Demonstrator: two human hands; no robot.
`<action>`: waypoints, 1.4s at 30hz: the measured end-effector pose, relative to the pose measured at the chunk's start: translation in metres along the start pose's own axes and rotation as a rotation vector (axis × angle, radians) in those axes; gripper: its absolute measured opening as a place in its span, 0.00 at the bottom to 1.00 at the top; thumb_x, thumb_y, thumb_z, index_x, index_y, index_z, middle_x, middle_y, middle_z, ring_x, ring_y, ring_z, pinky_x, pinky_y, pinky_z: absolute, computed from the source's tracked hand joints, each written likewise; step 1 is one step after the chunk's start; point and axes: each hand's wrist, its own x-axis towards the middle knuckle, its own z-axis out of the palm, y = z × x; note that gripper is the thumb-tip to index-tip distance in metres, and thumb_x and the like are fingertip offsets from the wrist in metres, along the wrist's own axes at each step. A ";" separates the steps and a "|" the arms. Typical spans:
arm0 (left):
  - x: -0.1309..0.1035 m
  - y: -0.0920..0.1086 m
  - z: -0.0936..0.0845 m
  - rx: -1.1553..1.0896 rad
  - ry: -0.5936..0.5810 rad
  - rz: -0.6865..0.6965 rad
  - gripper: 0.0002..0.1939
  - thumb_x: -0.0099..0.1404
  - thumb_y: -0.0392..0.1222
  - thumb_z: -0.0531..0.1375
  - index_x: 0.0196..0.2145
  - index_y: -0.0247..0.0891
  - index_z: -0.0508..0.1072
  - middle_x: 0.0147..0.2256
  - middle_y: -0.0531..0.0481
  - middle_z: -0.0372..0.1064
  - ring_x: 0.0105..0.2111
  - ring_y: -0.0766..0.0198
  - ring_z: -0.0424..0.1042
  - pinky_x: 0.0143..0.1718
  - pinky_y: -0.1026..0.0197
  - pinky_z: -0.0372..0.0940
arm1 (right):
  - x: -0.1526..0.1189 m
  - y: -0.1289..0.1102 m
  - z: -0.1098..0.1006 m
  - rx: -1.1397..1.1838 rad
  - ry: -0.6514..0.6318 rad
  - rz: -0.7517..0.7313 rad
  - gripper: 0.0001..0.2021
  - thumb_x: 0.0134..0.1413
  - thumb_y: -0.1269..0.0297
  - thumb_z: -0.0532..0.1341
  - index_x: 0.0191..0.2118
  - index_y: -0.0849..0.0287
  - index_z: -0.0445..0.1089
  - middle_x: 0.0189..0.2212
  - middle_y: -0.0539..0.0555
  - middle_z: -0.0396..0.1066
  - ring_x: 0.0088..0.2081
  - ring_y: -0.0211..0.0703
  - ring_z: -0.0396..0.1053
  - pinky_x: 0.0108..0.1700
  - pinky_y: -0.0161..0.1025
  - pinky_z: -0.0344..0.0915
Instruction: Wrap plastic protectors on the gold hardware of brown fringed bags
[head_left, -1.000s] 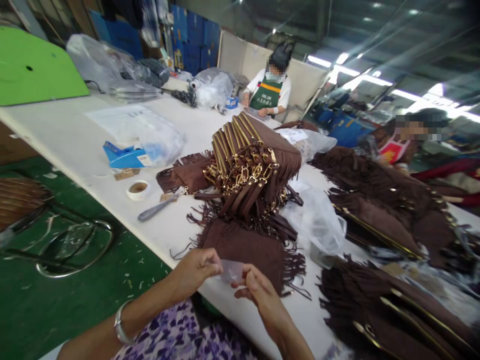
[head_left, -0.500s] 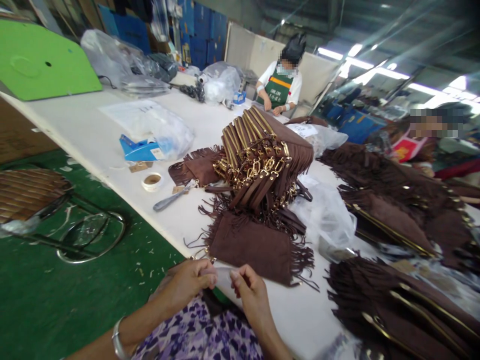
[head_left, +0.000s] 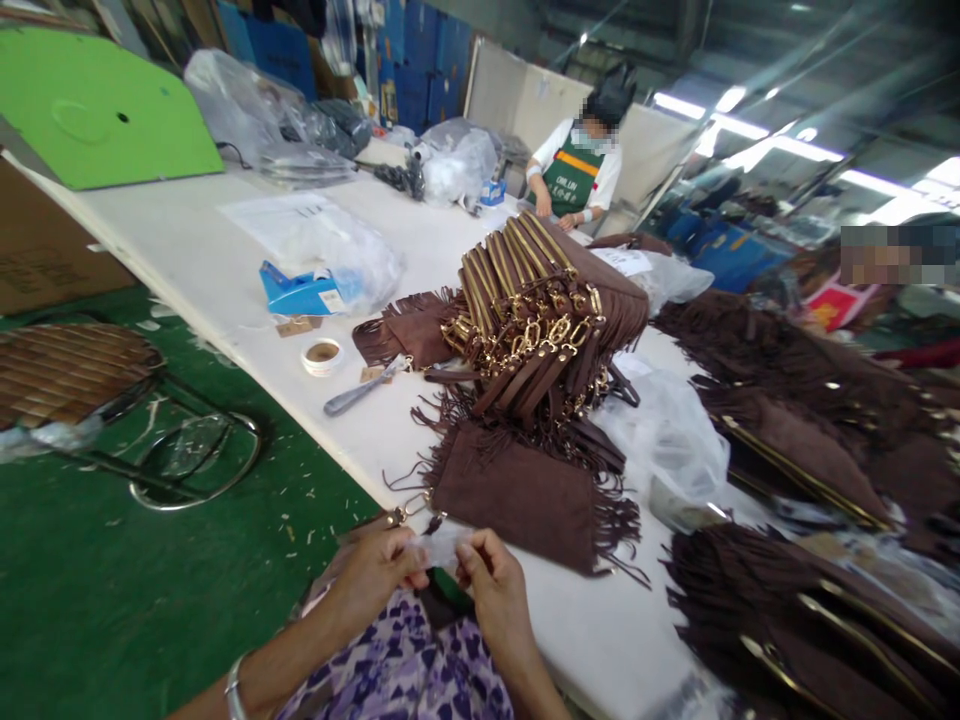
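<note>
A small strip of clear plastic [head_left: 442,547] is stretched between my two hands at the table's front edge. My left hand [head_left: 386,565] pinches its left end, and my right hand [head_left: 491,575] pinches the right end between thumb and fingers. Just beyond them a brown fringed bag [head_left: 517,495] lies flat, with a gold clasp and strap at its near left corner. Behind it stands a stack of brown bags [head_left: 540,300] with gold zippers and clips. A brown strap hangs over my lap below the plastic.
On the white table [head_left: 172,240] are a blue tape dispenser [head_left: 300,290], a tape roll [head_left: 322,356], a grey-handled tool [head_left: 360,392] and plastic bags [head_left: 675,440]. More fringed bags [head_left: 810,620] lie right. A person in a green apron [head_left: 574,180] works behind. A stool [head_left: 75,375] stands left.
The view has shifted slightly, so the table's contents appear further right. Both hands still hold the plastic strip, which now looks more crumpled, and the clasp beside my left hand shows more clearly.
</note>
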 end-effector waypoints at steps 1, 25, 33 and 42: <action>0.000 -0.001 -0.001 -0.032 0.003 -0.010 0.17 0.61 0.53 0.59 0.27 0.34 0.72 0.23 0.51 0.71 0.23 0.63 0.66 0.27 0.63 0.59 | 0.001 0.000 0.000 0.023 -0.008 0.004 0.12 0.59 0.56 0.57 0.29 0.58 0.65 0.23 0.47 0.64 0.26 0.38 0.61 0.30 0.33 0.57; -0.005 0.000 -0.017 0.132 -0.011 -0.017 0.17 0.62 0.53 0.57 0.27 0.36 0.73 0.26 0.51 0.73 0.27 0.62 0.69 0.29 0.64 0.59 | 0.013 -0.003 0.009 0.178 -0.085 0.049 0.18 0.54 0.63 0.61 0.52 0.56 0.67 0.36 0.52 0.70 0.31 0.39 0.67 0.32 0.35 0.65; -0.009 0.017 -0.019 0.094 -0.005 -0.025 0.10 0.55 0.45 0.63 0.26 0.36 0.70 0.24 0.55 0.65 0.26 0.65 0.63 0.27 0.65 0.55 | 0.011 -0.030 0.001 -0.325 -0.285 -0.285 0.11 0.53 0.70 0.61 0.42 0.53 0.74 0.40 0.51 0.74 0.45 0.46 0.68 0.47 0.38 0.61; -0.007 0.011 -0.015 -0.092 0.075 -0.087 0.11 0.55 0.44 0.62 0.32 0.33 0.75 0.25 0.52 0.70 0.23 0.66 0.64 0.25 0.65 0.59 | 0.003 0.003 0.026 0.264 -0.231 0.165 0.16 0.49 0.52 0.64 0.26 0.59 0.63 0.19 0.45 0.61 0.23 0.35 0.54 0.28 0.33 0.51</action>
